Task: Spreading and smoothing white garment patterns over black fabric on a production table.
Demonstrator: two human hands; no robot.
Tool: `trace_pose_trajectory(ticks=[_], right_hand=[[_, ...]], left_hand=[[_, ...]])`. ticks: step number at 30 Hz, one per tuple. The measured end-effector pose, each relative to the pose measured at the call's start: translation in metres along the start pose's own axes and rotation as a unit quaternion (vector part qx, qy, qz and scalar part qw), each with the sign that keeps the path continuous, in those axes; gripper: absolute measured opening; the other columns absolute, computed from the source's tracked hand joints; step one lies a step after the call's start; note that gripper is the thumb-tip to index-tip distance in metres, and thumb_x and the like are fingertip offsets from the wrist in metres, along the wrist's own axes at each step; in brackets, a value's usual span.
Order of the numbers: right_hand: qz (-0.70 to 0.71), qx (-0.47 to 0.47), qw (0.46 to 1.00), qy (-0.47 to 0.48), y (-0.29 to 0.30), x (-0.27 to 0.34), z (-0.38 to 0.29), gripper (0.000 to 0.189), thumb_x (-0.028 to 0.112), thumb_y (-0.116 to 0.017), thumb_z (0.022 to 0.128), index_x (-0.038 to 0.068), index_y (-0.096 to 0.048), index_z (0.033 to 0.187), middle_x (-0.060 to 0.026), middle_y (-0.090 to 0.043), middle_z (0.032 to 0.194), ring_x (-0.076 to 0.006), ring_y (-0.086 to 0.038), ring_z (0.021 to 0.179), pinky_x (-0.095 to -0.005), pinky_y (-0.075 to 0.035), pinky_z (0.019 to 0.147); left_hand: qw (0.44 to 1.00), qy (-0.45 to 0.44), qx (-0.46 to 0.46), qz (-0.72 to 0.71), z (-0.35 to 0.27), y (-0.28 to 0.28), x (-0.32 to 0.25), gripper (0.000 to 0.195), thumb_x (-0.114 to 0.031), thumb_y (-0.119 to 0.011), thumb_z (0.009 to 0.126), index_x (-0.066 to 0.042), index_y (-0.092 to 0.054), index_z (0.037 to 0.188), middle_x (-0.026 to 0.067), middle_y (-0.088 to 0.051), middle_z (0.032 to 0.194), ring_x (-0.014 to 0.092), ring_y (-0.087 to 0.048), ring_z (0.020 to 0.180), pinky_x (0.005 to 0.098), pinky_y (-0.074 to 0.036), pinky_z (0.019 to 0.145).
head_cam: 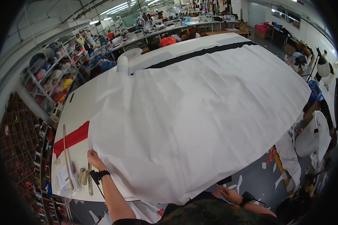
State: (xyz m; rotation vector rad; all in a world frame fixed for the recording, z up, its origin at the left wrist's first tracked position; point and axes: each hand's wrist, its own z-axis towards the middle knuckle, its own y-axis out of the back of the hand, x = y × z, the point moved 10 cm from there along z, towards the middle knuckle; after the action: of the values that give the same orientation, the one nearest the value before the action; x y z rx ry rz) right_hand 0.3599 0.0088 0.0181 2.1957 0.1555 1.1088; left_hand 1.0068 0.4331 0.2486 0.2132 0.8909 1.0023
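Observation:
A wide, creased sheet of white paper or thin non-woven cloth [202, 112] covers most of the table and hangs over its front edge. My left hand [95, 159] pinches the sheet's left edge near the front left of the table. Low by my body, beyond the sheet's front edge, is my right hand [231, 196] with its fingers curled. A thin, pale brown strip [218, 186] shows at its fingertips; whether the hand holds it is unclear. Black cloth [202, 53] shows along the sheet's far edge, and red cloth [73, 140] reaches out from its left side.
On the table's left lie a wooden stick [67, 160], a plastic bag with papers [65, 178] and a block-like weight [84, 175]. A white roll [122, 65] stands at the far left. Scraps litter the floor [248, 174]; a white bin-like container [312, 139] stands right.

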Motion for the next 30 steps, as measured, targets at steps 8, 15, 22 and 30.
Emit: trace_pose_trajectory(ticks=[8,15,22,30], right_hand=[[-0.115,0.069,0.99,-0.044,-0.025,-0.162,-0.158,0.043,0.049,-0.055,0.095,0.008,-0.066,0.089,-0.0205,-0.066,0.077,-0.0448,-0.064,0.076,-0.0532,-0.05,0.067],[0.016,0.131,0.988,-0.082,-0.112,-0.379,-0.326,0.046,0.046,-0.047,0.102,0.004,-0.064,0.108,-0.0145,-0.065,0.081,-0.0299,-0.066,0.075,-0.041,-0.048,0.068],[-0.169,0.077,0.931,-0.313,-0.096,-0.43,-0.571,0.044,0.044,-0.052,0.1,0.004,-0.064,0.112,-0.0131,-0.066,0.08,-0.0284,-0.065,0.073,-0.0402,-0.049,0.065],[-0.297,-0.024,0.794,-0.529,-0.145,-0.449,-0.847,0.043,0.041,-0.057,0.097,0.003,-0.065,0.117,-0.0115,-0.067,0.08,-0.0267,-0.064,0.071,-0.0392,-0.049,0.062]], left_hand=[[0.937,0.188,0.175,-0.237,-0.041,0.027,-0.018,0.067,-0.057,-0.052,0.096,-0.002,-0.052,0.135,0.0073,-0.065,0.1,0.019,-0.058,0.082,0.0311,-0.047,0.071],[0.858,0.326,0.347,-0.193,-0.164,0.078,0.049,0.101,-0.08,-0.037,0.09,0.005,-0.041,0.145,0.022,-0.057,0.134,0.027,-0.057,0.121,0.0341,-0.043,0.102],[0.75,0.349,0.479,-0.292,-0.214,0.082,0.115,0.104,-0.08,-0.036,0.089,0.009,-0.042,0.142,0.0184,-0.055,0.138,0.028,-0.054,0.125,0.0372,-0.04,0.108],[0.744,0.282,0.593,-0.121,-0.266,0.117,0.098,0.107,-0.088,-0.021,0.085,0.002,-0.057,0.131,0.0166,-0.071,0.106,0.028,-0.069,0.096,0.0413,-0.055,0.081]])
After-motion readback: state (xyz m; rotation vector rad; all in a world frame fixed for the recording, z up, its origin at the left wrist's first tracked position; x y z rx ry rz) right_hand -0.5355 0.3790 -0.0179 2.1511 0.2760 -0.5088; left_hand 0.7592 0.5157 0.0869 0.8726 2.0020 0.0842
